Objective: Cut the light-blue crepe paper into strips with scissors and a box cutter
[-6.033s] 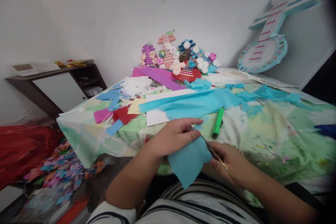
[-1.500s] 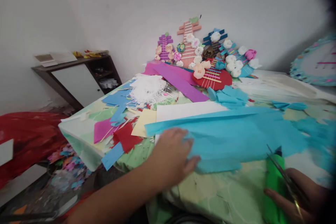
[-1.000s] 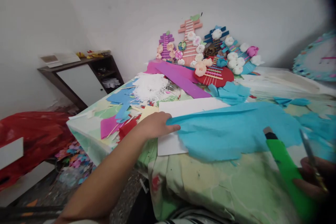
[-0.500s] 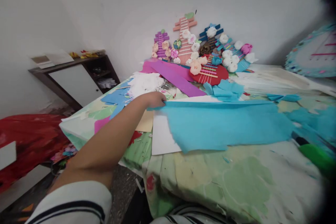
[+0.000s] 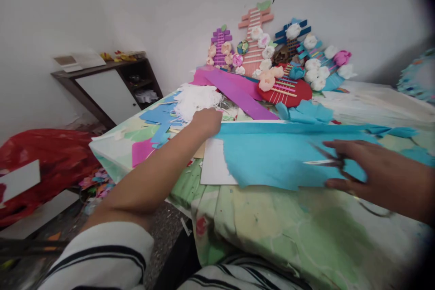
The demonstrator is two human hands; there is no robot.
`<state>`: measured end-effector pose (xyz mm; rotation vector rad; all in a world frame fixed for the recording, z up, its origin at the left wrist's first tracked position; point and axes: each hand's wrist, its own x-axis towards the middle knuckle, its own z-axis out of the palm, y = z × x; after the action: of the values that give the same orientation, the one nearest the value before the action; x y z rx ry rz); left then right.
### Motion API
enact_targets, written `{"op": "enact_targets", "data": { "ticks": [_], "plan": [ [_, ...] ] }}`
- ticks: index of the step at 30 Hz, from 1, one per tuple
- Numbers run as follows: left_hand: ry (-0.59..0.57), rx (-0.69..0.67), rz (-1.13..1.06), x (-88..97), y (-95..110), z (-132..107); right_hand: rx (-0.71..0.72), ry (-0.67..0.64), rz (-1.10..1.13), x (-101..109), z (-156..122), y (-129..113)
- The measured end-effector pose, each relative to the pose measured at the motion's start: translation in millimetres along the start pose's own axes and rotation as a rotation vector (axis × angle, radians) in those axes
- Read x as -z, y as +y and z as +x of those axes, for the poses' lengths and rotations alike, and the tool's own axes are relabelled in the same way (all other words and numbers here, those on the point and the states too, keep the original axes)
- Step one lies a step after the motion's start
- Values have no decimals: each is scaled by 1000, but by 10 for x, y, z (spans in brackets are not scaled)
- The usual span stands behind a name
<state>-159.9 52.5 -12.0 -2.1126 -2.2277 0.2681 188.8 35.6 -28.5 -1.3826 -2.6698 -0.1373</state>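
Note:
A wide sheet of turquoise crepe paper (image 5: 265, 158) lies across the table, its far edge folded into a long strip and its near edge ragged. At the far left corner of that fold my left hand (image 5: 208, 122) is closed on the paper, the fingertips mostly turned away from view. Over the right part of the sheet, my right hand (image 5: 377, 167) grips a pair of scissors (image 5: 335, 162) with the blades parted and pointing left. Slight blur covers the blades, which appear to be above the paper. Under the left end of the sheet, a white board (image 5: 212, 165) shows.
Flower-decorated craft instruments (image 5: 254, 50) lean on the wall behind. White shredded paper (image 5: 195, 99), magenta strips (image 5: 238, 95) and turquoise scraps (image 5: 307, 112) lie on the patterned tablecloth (image 5: 258, 217). A low cabinet (image 5: 105, 93) and a red plastic bag (image 5: 50, 154) are at left.
My right hand has come into view from the right with the scissors. My left hand still holds the paper's corner. The view has shifted slightly, so things sit farther right.

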Motion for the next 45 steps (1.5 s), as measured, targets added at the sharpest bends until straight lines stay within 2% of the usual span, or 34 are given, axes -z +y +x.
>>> {"op": "enact_targets", "data": {
  "ticks": [4, 8, 11, 13, 18, 24, 27, 30, 32, 33, 35, 38, 39, 41, 45],
  "plan": [
    [33, -37, -27, -53, 115, -591, 146, -168, 117, -127, 463, -499],
    [35, -173, -153, -227, 168, -1056, 294, -209, 240, -272, 514, -863],
    [133, -229, -213, -431, 221, -1178, 396, -144, 321, -337, 476, -1054],
    [209, -212, -220, -557, 260, -1190, 442, -104, 359, -362, 476, -1163],
    [204, -195, -217, -713, 303, -1180, 451, -4, 313, -395, 544, -1339],
    [222, -200, -221, -757, 302, -1175, 213, 85, 423, -357, 728, -1330],
    [234, -220, -257, -701, 255, -1166, 107, 71, 504, -295, 744, -1330],
    [241, -252, -315, -545, 141, -1093, 181, -96, 588, -201, 637, -1353],
    [319, -181, -295, -422, 50, -973, 282, -261, 627, -150, 572, -1342],
    [352, -120, -263, -369, 6, -890, 303, -303, 624, -137, 569, -1316],
    [325, -34, -199, -293, -68, -693, 259, -239, 537, -146, 648, -1212],
    [139, -67, -178, -258, -144, -422, 152, 12, 249, -215, 926, -957],
    [96, -94, -180, -261, -162, -366, 167, 16, 173, -241, 1020, -867],
    [59, -144, -189, -274, -184, -322, 169, -59, 104, -281, 1154, -713],
    [90, -223, -181, -313, -148, -414, 229, -137, 89, -314, 1172, -572]
  ]
}}
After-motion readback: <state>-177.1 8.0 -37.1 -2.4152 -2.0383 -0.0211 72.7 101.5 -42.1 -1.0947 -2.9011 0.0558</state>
